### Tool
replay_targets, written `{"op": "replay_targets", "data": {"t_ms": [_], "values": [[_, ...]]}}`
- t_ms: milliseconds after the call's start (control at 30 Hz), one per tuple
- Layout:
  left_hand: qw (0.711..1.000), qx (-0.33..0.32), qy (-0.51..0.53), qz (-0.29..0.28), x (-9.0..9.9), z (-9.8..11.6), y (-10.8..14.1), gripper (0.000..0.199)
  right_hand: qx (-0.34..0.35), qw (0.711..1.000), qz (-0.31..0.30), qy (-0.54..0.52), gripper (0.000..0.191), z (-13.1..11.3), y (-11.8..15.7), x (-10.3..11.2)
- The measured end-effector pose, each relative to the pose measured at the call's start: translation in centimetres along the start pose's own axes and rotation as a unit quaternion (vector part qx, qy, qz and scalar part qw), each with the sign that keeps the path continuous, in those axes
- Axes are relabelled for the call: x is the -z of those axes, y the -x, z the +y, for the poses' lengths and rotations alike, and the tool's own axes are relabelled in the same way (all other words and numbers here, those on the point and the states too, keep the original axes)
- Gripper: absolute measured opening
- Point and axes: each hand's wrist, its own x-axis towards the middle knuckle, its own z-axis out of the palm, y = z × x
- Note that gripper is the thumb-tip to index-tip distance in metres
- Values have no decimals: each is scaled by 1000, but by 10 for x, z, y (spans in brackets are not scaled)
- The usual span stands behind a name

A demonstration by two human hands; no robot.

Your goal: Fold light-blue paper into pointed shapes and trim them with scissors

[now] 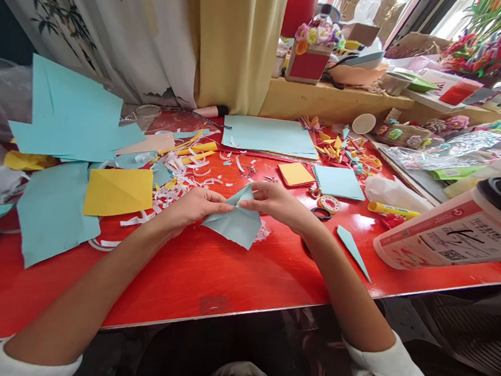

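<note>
A creased light-blue sheet of paper (236,228) hangs between my two hands, just above the red table (171,286). My left hand (203,204) pinches it at its upper left. My right hand (271,201) grips the upper right part, the fingertips of both hands close together at a fold. Behind my right hand lie black-handled scissors (321,213), partly hidden by the forearm. Right of that forearm is a narrow folded blue paper piece (353,252). White paper shreds (175,193) are scattered beyond my left hand.
Large blue sheets (58,206) and a yellow sheet (118,193) lie left. A blue stack (268,136), small blue squares (338,182) and yellow squares (295,174) lie farther back. A big cup (453,229) stands tilted in view at right, near a yellow glue stick (392,210).
</note>
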Motion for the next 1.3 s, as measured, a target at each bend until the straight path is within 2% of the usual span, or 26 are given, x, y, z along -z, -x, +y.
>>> {"op": "replay_targets", "data": {"t_ms": [67,200,367,600,800,1000,1067,1200,1300], "values": [[1000,4,-1,-6,0,1,0,32,-7,1000,-17,-23,16,0,1,1],[1000,10,-7,-21,-1,5,4,30,-14,999,-4,-34,13,1,0,1],[999,-1,-25,-21,-1,4,3,29,-1,999,-20,-38,10,2,-1,0],[999,-11,-33,-6,-5,-2,-1,35,15,1000,-1,14,14,4,-2,0],[1000,3,-31,-6,-7,-4,-2,35,24,999,-44,10,24,-2,1,2],[999,-8,-24,-26,-8,-7,-3,33,38,998,38,13,37,10,-2,-4],[999,-10,-25,-26,-8,-6,-2,34,25,999,32,-22,40,12,-3,-4],[999,-3,-26,-20,-8,-5,-2,36,-63,991,24,-112,46,9,-5,-1],[999,3,-29,-14,-8,-5,-2,35,-71,993,45,-88,45,8,-5,2]]}}
